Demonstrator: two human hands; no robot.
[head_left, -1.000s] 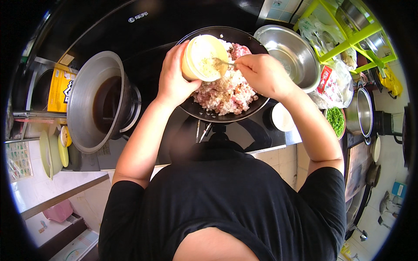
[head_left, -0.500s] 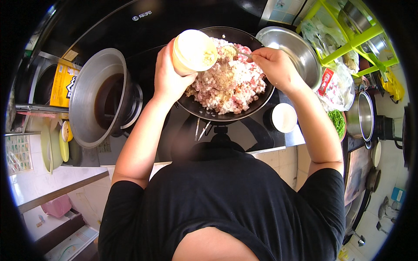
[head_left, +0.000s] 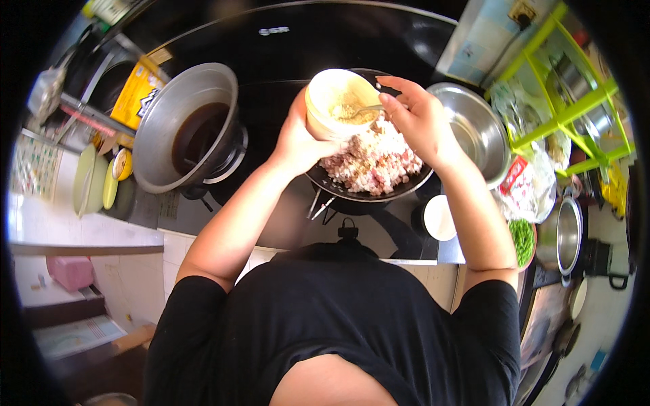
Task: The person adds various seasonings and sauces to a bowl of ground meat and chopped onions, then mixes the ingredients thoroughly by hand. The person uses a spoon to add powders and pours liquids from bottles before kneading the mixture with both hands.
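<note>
My left hand [head_left: 296, 141] is wrapped round a pale yellow tub [head_left: 317, 116], tilted above the pan so its mouth shows. Tan granular seasoning [head_left: 345, 110] lies inside it. Between the thumb and fingers of my right hand [head_left: 425, 125] is the handle of a small metal spoon [head_left: 369, 108], whose bowl is down in the seasoning. Below both hands, a dark frying pan [head_left: 359, 197] holds a heap of pink minced meat [head_left: 376, 166] with tan granules scattered on top. The tub and my left hand hide the pan's left part.
A large metal pot [head_left: 152, 145] of brown liquid tilts toward me at the left. Right of the pan are a steel bowl [head_left: 497, 135], a white-topped round container [head_left: 440, 218], chopped greens [head_left: 521, 242], plastic bags [head_left: 538, 189] and a lime-green rack [head_left: 575, 111].
The spoon has gone from over the meat, loaded with granules, into the tub. My right hand has drawn nearer the tub. The whole view has shifted and turned slightly.
</note>
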